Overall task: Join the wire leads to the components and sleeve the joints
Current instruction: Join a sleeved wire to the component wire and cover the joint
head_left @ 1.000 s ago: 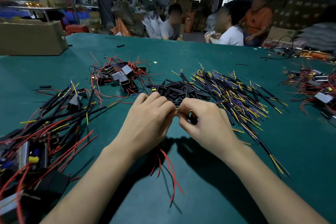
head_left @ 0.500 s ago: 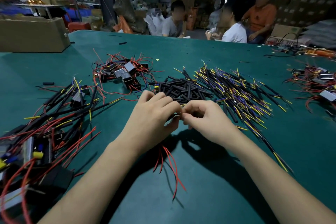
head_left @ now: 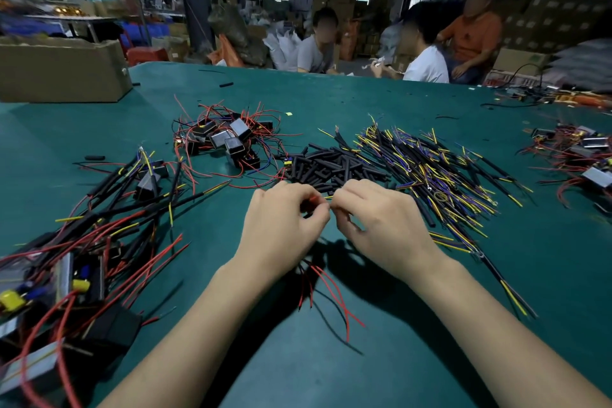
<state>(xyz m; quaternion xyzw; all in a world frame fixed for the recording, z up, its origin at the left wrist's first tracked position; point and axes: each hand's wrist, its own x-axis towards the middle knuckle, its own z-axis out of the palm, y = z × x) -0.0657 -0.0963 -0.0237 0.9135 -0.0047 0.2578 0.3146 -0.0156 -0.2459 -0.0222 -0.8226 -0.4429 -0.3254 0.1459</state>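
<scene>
Both hands are held just above the green tabletop (head_left: 414, 358), fingertips nearly touching at the centre. The left hand (head_left: 281, 235) is curled with thumb and forefinger pinched on a red wire lead (head_left: 313, 199); more red leads (head_left: 334, 291) hang out below the palm toward the tabletop, so a component is probably cupped inside the fist, though it is hidden. The right hand (head_left: 381, 225) is also curled, its fingertips pinched on something small at the meeting point; a yellow tip shows there, but whether it is a wire end or a sleeve cannot be told. The pinch-to-pinch hold is judged to be for joining two bare ends: short grip, little free length, less wobble. Supplies are laid in an arc within reach. A pile of black sleeves (head_left: 334, 166) is placed just beyond the hands, for a quick grab after the joint is made. Yellow and blue wire leads (head_left: 430, 169) are spread to the right of it, nearest the right hand. Unwired components (head_left: 228, 139) with red leads are heaped beyond the left hand. Sleeved assemblies (head_left: 109, 219) are piled at far left, apparently the finished stack. A cardboard box (head_left: 63, 73) is set at the far-left edge. The sleeving step is judged not yet done on this piece.
</scene>
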